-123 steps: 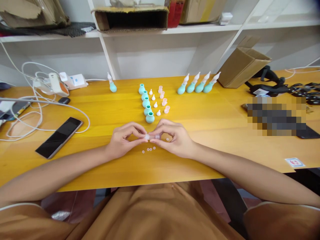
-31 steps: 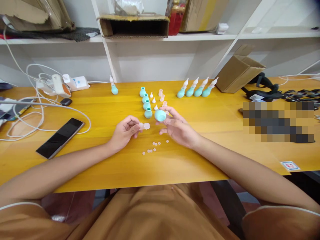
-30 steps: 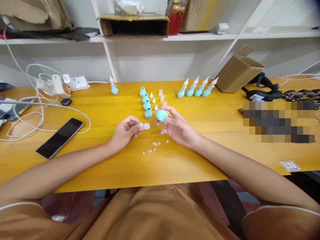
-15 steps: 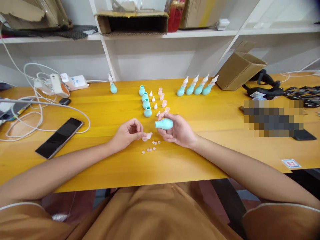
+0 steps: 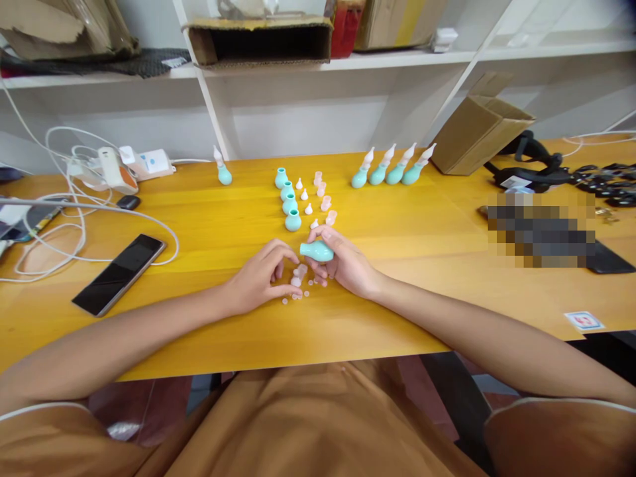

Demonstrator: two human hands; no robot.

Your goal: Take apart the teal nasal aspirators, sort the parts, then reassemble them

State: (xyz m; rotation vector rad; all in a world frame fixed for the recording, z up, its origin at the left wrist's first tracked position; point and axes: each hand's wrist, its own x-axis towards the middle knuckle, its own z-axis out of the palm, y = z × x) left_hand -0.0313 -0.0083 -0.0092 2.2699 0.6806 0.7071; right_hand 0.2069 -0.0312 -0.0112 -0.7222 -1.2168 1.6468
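Note:
My right hand [image 5: 350,265] is closed around a teal squeeze bulb [image 5: 318,250], tilted on its side with its neck toward the left. Just below the bulb, a translucent pink connector piece [image 5: 299,273] sits by my right fingertips; whether they grip it I cannot make out. My left hand [image 5: 258,275] is open beside it, thumb and fingers spread apart around the piece. Several tiny clear discs [image 5: 307,293] lie on the table under the hands. Beyond them stand a row of teal bulbs [image 5: 293,220], a row of small white tips [image 5: 309,209] and a row of pink connectors [image 5: 326,203].
Several assembled nasal aspirators [image 5: 395,171] stand at the back right, and one aspirator [image 5: 224,171] at the back left. A phone [image 5: 119,275] and white cables [image 5: 163,222] lie left. A cardboard box [image 5: 479,129] and black straps [image 5: 534,165] are at the right.
My left fingers have spread from their pinch on the pink connector, which now sits nearer my right hand. The teal bulb has shifted slightly left in my right hand.

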